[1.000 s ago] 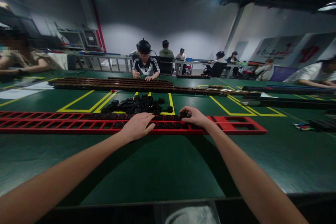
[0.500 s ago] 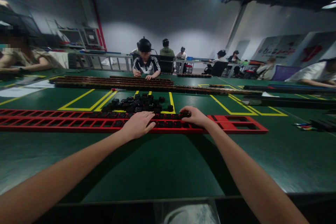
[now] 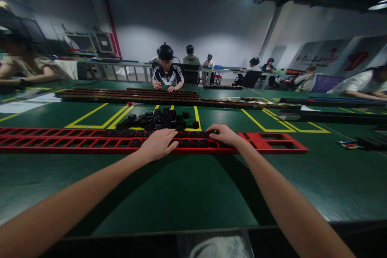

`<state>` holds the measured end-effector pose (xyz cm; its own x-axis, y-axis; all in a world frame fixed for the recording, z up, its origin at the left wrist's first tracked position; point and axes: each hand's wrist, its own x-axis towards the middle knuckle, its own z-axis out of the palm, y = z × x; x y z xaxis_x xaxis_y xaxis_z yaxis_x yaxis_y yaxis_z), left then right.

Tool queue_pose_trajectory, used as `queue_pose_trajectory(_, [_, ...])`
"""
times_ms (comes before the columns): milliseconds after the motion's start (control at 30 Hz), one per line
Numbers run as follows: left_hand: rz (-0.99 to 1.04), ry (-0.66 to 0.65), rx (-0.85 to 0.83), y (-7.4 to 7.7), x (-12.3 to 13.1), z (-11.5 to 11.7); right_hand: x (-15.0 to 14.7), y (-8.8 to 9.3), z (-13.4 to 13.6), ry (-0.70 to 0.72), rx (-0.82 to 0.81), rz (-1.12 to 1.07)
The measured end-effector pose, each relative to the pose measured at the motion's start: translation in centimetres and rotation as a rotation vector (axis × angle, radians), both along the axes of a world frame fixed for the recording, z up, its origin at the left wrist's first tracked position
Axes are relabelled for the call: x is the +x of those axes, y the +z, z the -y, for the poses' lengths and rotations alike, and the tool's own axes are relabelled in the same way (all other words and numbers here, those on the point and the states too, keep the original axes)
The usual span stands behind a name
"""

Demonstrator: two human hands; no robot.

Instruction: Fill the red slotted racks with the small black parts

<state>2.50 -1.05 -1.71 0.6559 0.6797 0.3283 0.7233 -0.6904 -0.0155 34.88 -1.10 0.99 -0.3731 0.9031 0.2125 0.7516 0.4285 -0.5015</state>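
A long red frame point(image 3: 284, 137) with two rows of slots lies across the green table, several slots filled with square black parts point(image 3: 195, 142). My left hand point(image 3: 159, 144) rests palm down over the frame's middle, fingers stretched out and hiding the parts beneath. To the right of it, my right hand point(image 3: 224, 134) curls its thumb and fingers round a small black part at the back row of slots. Most of that part is hidden by the fingers. Just beyond the frame lies a heap of loose black parts point(image 3: 160, 117).
Long dark strips point(image 3: 130, 94) lie across the table behind the heap. At the far side sits a person point(image 3: 167, 74), hands on the table. Dark bars point(image 3: 332, 117) and coloured pen-like items point(image 3: 350, 145) lie at the right, white papers point(image 3: 27, 105) at the left.
My right hand's fingers have come down slightly at the back row of the frame, covering more of the black part. My left hand stays in place.
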Motion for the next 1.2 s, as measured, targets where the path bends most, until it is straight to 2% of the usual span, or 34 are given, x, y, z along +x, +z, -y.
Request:
queue_pose_trajectory(333, [-0.011, -0.004, 0.008, 0.1, 0.0, 0.0, 0.0, -0.3, -0.1, -0.003, 0.0, 0.051])
queue_pose_trajectory(567, [-0.008, -0.007, 0.009, 0.2, 0.2, 0.1, -0.9, -0.3, -0.3, -0.044, 0.202, 0.038])
queue_pose_trajectory(733, [0.0, -0.004, 0.015, 0.0, 0.2, 0.1, -1.9, -0.4, -1.3, -0.064, 0.117, 0.128])
queue_pose_trajectory(933, [-0.005, -0.009, 0.019, -0.1, 0.2, -0.1, -3.3, -0.2, -2.2, 0.024, 0.05, 0.277])
queue_pose_trajectory(1033, [-0.003, -0.003, 0.012, 0.0, 0.2, 0.0, -3.4, -0.2, -2.3, -0.093, 0.063, 0.303])
queue_pose_trajectory(1133, [-0.001, -0.01, 0.012, 0.0, 0.1, 0.0, -2.8, -0.5, -2.4, -0.258, 0.158, 0.214])
queue_pose_trajectory(1200, [0.001, -0.015, 0.01, 0.0, 0.1, 0.0, -2.4, -0.7, -2.5, -0.308, 0.213, 0.182])
